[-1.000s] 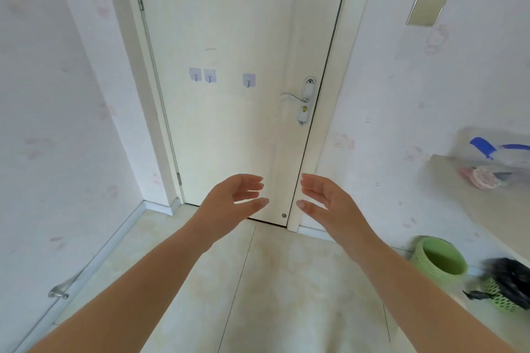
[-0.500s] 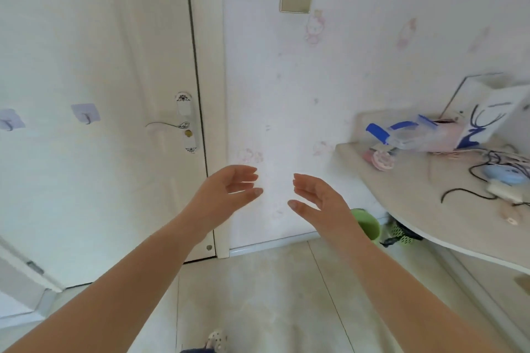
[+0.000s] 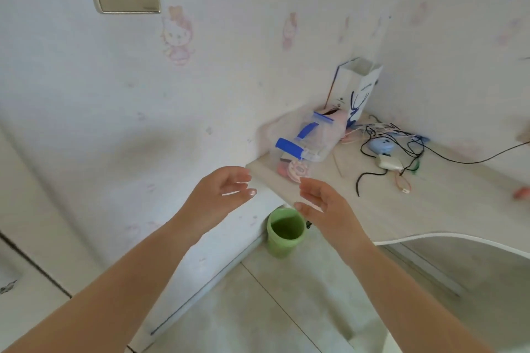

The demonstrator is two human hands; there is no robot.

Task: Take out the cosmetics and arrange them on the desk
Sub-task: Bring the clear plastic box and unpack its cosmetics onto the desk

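Observation:
A clear plastic box (image 3: 308, 139) with blue latches lies on the left end of a pale desk (image 3: 381, 209), with pink items showing inside it. A round pink item (image 3: 297, 170) lies against its front. My left hand (image 3: 220, 195) and my right hand (image 3: 324, 205) are held out in front of me, palms facing each other, fingers apart and empty. Both hover just short of the desk's left corner, apart from the box.
A white paper bag with a blue deer print (image 3: 358, 89) stands in the wall corner behind the box. Tangled cables (image 3: 393, 140), a blue gadget (image 3: 381, 145) and a white adapter (image 3: 389, 163) lie on the desk. A green bin (image 3: 285, 231) stands on the floor below.
The view has swung right, from the door to the desk corner. The box and desk now sit closer and more central. Both hands stay open and raised.

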